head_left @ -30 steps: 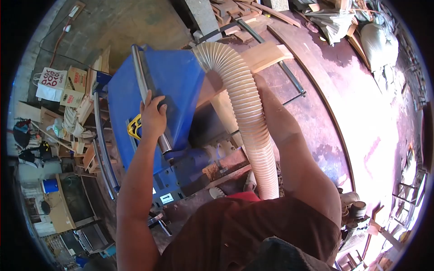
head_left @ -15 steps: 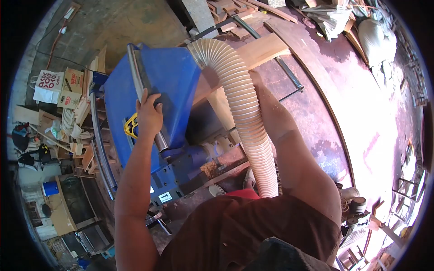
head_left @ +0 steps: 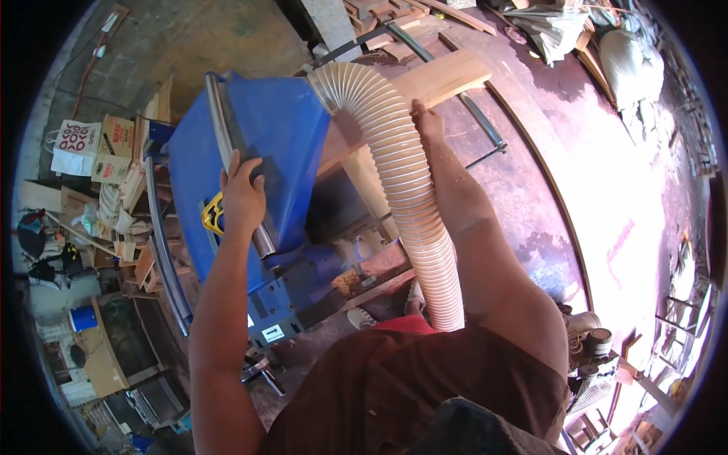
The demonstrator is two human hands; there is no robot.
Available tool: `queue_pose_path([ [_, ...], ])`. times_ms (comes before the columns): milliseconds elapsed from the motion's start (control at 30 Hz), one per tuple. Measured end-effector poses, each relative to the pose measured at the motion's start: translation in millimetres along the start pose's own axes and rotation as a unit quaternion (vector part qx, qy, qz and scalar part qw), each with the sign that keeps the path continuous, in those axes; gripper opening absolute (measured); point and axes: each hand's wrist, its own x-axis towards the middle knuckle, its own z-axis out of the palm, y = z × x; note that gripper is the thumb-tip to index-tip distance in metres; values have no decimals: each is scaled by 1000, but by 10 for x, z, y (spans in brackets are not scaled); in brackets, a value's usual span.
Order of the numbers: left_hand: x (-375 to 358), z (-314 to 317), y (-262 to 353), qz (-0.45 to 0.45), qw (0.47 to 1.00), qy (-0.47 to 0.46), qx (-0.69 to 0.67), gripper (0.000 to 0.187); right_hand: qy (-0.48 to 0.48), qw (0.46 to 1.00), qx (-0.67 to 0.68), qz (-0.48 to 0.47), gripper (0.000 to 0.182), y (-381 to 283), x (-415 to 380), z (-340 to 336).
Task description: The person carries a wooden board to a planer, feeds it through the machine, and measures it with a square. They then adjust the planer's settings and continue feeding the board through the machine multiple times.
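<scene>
Here, the board pokes out from behind the hose, just past the right hand, whose fingers are at its near edge; whether they grip it I cannot tell. That hand is partly curled, its arm stretched forward along the hose. The left hand lies over the metal bar on the blue hood, fingers slightly apart and pointing forward, the arm reaching up from below. The yellow part sits just beside its wrist. Offcuts lie beyond the board.
</scene>
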Motion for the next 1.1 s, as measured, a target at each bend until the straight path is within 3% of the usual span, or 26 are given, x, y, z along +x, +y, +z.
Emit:
queue_pose_path([
  [67, -21, -15, 47, -41, 999, 0, -7, 29, 16, 1000, 18, -4, 30, 45, 63, -3],
  [333, -29, -6, 9, -4, 1000, 8, -11, 29, 60, 995, 67, -44, 36, 230, 315, -93],
  [467, -17, -4, 10, -10, 1000, 19, -18, 28, 85, 981, 177, -12, 38, 196, 212, 62],
  [533, -19, -13, 11, -8, 1000, 18, -18, 28, -67, 996, -46, 29, 44, 225, 124, 29],
  [567, -13, -6, 19, -6, 1000, 19, -18, 28, -102, 990, -95, 33, 43, 266, 78, 6],
  [900, 6, 22, -3, 25, 999, 24, 16, 29, -105, 992, -63, 40, 38, 335, -57, -4],
  [1100, -6, -8, 38, -17, 1000, -9, 7, 31, -79, 994, -60, 34, 37, 485, 222, -28],
])
